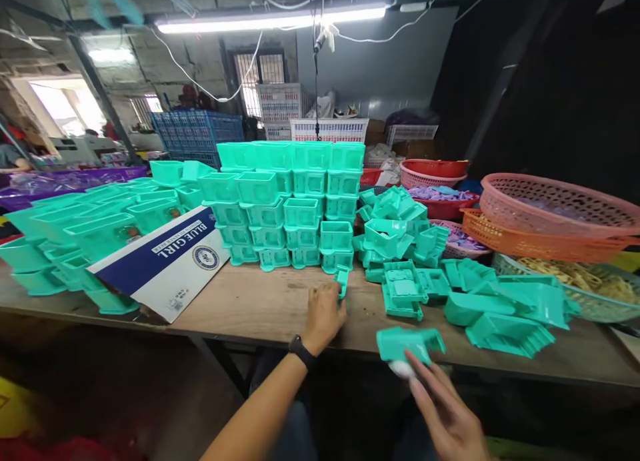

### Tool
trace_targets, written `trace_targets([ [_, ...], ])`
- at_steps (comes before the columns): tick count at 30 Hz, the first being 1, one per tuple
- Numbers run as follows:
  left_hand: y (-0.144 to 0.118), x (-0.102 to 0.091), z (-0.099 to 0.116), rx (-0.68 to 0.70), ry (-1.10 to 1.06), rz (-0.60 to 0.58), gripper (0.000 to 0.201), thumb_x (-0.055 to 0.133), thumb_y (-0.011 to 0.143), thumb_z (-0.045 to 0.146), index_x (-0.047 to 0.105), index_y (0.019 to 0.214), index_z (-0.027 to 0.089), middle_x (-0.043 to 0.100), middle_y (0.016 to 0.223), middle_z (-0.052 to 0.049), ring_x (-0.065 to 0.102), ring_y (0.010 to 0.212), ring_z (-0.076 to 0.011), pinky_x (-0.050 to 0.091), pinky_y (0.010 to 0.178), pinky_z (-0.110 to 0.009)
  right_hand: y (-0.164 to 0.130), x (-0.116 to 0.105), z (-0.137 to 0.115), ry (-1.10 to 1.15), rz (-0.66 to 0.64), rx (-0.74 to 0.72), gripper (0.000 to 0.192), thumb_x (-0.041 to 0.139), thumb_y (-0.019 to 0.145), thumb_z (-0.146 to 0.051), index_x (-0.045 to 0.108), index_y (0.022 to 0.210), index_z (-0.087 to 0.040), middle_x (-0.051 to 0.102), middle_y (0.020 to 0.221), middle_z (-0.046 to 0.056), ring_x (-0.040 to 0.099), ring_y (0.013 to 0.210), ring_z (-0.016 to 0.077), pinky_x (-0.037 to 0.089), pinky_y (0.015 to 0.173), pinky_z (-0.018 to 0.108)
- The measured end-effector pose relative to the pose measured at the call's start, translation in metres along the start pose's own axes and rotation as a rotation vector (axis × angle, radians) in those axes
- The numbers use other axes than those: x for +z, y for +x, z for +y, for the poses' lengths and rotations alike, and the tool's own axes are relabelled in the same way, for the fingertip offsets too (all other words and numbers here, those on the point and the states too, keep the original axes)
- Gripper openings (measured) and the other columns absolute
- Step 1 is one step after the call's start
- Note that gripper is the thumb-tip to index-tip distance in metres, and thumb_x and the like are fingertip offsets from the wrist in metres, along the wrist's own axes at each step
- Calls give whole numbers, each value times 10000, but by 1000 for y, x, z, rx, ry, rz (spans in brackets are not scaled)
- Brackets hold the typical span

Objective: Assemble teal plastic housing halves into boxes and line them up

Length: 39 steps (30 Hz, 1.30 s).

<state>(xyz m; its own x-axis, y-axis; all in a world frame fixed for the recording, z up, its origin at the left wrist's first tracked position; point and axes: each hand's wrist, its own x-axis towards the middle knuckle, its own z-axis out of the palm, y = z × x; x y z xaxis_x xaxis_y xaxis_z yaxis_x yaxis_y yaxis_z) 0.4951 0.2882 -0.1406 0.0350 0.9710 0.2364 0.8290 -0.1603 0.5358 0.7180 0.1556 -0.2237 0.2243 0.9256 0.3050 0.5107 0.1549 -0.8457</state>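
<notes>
Teal boxes (300,201) stand stacked in neat rows at the far middle of the wooden table (260,308), the largest mass in sight, with more teal trays (90,228) spread to the far left behind a white and blue carton (165,264) lying flat. To the right, loose teal parts (400,241) lie in a heap, and beyond them sit an orange basket (545,224) and a red basket (433,174). Nearer, at the right, flat teal lids (505,314) lie scattered on the wood. At the near edge the right hand (450,414) is raised palm-up, fingers loosely spread, its fingertips pinching a teal part (409,342) that hangs just over the table's edge; something small and white (400,368) shows at the fingertips, too blurred to tell. The left hand (324,314), a black watch (302,351) on its wrist, rests on the table just in front of the stack, fingers curled and pinching a small teal piece (343,280) upright.
</notes>
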Motion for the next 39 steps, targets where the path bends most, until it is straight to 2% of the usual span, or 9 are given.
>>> trace_targets([
  [4,-16,-34,-47,-33,-20,-1,215,604,795,63,715,918,199,723,1136,-107,597,1200,-353,451,1014,-511,38,58,-41,22,-109,-63,578,536,931,-635,763,1301,-252,659,1448,142,593,1380,379,541,1100,538],
  [10,-10,-64,-101,39,-224,-59,301,537,718,-29,732,784,190,696,1177,-85,623,1226,-280,489,1036,-421,64,113,-55,23,-240,-164,577,507,917,-489,704,1379,-205,647,1453,174,604,1370,336,557,1067,510],
  [15,-22,-49,-110,76,-453,23,311,474,864,58,689,1034,205,722,1161,-79,668,1183,-220,518,1066,-380,66,92,-66,-5,-240,-229,483,502,944,-522,784,1231,-254,696,1403,141,681,1262,324,649,784,401],
  [19,-52,-30,-115,4,-573,154,329,456,1027,314,515,1332,206,613,1436,-154,557,1404,-260,446,1190,-464,90,59,-65,-184,-83,-360,475,446,1006,-503,737,1292,-260,664,1455,119,653,1308,327,599,988,501],
  [23,-69,-19,-115,38,-627,62,1165,938,668,458,268,1591,217,361,1670,-203,346,1566,-376,301,1293,-561,139,56,-44,-492,-100,-517,582,392,979,-474,629,1428,-190,508,1603,173,609,1353,405,464,1114,667],
  [27,-62,-12,-111,53,-600,-37,1323,983,612,426,188,1651,226,252,1719,-206,222,1611,-407,193,1323,-623,173,67,-37,-764,-244,-474,483,415,927,-394,766,1188,-191,772,1232,187,761,1059,399,575,961,589],
  [31,-53,-4,-105,58,-558,-40,1304,982,625,417,204,1656,236,289,1700,-189,226,1609,-403,190,1328,-630,170,73,-65,-913,-369,-266,427,452,951,-467,778,773,-256,805,885,181,781,868,425,595,717,515],
  [34,-50,0,-101,47,-545,-20,1245,971,652,409,239,1645,235,297,1692,-185,252,1600,-394,208,1328,-618,154,73,-88,-742,-438,-170,566,467,922,-702,786,743,-270,767,737,172,763,756,439,557,599,494],
  [39,-47,-7,-103,52,-588,-59,1311,984,626,473,215,1650,194,284,1697,-224,256,1599,-409,212,1327,-603,131,61,-79,-368,-553,-152,600,543,867,-758,794,1183,-314,816,858,53,780,840,316,617,766,406],
])
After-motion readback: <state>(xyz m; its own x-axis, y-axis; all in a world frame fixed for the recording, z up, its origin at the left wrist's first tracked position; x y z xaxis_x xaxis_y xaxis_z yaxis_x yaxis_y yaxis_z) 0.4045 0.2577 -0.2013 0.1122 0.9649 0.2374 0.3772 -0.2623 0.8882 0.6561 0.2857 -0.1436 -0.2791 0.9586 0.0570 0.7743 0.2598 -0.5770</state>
